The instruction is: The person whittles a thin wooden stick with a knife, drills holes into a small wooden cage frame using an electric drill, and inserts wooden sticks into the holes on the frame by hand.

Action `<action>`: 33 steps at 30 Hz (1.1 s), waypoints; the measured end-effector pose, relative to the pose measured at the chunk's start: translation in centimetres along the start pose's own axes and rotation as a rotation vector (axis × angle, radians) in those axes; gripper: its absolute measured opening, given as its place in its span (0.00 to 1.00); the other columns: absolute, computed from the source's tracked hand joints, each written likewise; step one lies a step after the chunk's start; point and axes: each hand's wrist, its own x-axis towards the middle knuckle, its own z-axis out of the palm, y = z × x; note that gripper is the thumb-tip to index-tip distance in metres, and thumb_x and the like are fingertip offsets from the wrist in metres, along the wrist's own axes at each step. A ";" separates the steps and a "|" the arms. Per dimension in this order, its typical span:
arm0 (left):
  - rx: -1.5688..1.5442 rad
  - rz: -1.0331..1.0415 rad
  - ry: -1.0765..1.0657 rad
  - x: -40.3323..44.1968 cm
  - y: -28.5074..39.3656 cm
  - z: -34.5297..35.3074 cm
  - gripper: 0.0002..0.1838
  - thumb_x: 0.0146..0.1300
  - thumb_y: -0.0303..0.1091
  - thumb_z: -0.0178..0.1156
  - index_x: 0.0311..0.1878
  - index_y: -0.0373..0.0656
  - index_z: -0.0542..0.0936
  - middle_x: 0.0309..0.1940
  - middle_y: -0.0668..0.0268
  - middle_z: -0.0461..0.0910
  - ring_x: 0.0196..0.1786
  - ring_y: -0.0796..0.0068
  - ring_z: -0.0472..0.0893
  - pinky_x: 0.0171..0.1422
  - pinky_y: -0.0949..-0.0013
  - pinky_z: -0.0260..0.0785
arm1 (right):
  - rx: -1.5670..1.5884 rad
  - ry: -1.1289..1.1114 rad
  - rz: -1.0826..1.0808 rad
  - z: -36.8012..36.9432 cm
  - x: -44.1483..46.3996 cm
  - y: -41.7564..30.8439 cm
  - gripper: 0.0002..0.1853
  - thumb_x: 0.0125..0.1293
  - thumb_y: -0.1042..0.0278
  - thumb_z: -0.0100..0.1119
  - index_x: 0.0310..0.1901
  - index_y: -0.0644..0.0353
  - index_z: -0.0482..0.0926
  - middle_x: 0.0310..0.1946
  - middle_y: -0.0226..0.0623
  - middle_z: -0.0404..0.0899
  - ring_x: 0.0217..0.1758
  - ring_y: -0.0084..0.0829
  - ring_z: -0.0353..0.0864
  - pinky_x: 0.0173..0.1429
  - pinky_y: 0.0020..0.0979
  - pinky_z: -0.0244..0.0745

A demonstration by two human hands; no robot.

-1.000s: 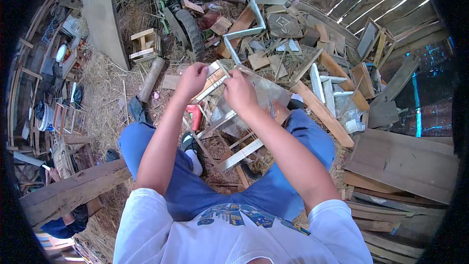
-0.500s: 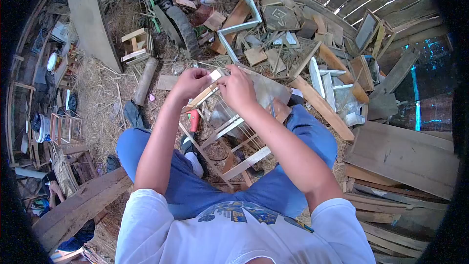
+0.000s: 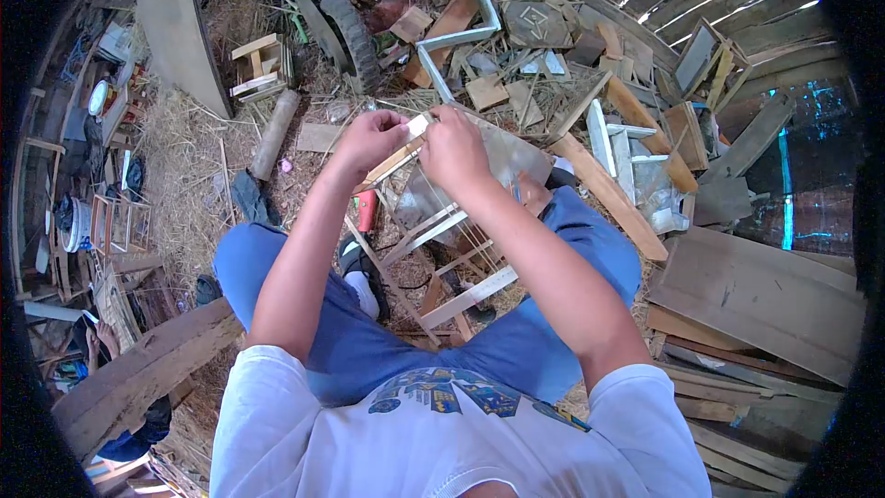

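A wooden frame (image 3: pixel 472 295) of slats, with several thin light strands or rods along one side, stands tilted between my legs. At its far top corner is a small pale block-like piece (image 3: pixel 418 125). My left hand (image 3: pixel 373 140) pinches this piece from the left, thumb and fingers closed. From the right, my right hand (image 3: pixel 454 148) is closed at the same corner, its fingers bent over the frame's end; the exact grip is hidden by the hand. A red-handled tool (image 3: pixel 367 210) lies below the frame's left side, near my shoe (image 3: pixel 358 263).
Straw and wood scraps cover the ground. A thick beam (image 3: pixel 147 373) crosses at lower left, near another person's hand (image 3: pixel 108 339). A plank (image 3: pixel 608 198) lies by my right knee, and stacked boards (image 3: pixel 756 300) are at right. A small wooden frame (image 3: pixel 260 66) sits ahead-left.
Both hands stay at the frame's corner, with the right fingers now curled more closely over it. The whole view has shifted slightly.
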 end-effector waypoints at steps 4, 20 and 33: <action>-0.017 -0.035 0.002 0.2 -0.2 0.3 0.10 0.68 0.30 0.63 0.48 0.36 0.83 0.37 0.70 0.83 0.37 0.83 0.76 0.43 0.74 0.71 | 0.054 0.007 -0.025 0.0 -0.2 0.5 0.08 0.59 0.75 0.59 0.34 0.69 0.86 0.54 0.53 0.78 0.55 0.51 0.80 0.60 0.48 0.76; 0.015 -0.127 0.026 0.4 1.2 0.3 0.11 0.71 0.40 0.64 0.50 0.44 0.82 0.30 0.76 0.78 0.27 0.86 0.69 0.29 0.75 0.60 | 0.129 -0.030 0.013 0.4 0.1 1.2 0.08 0.56 0.78 0.61 0.34 0.75 0.84 0.48 0.61 0.77 0.53 0.57 0.81 0.60 0.47 0.77; 0.038 -0.159 0.017 0.0 1.1 0.1 0.15 0.71 0.41 0.63 0.54 0.42 0.82 0.37 0.70 0.82 0.39 0.79 0.77 0.44 0.68 0.70 | 0.211 0.000 -0.063 0.7 0.1 2.5 0.10 0.53 0.70 0.64 0.32 0.69 0.86 0.47 0.55 0.81 0.50 0.51 0.83 0.59 0.44 0.79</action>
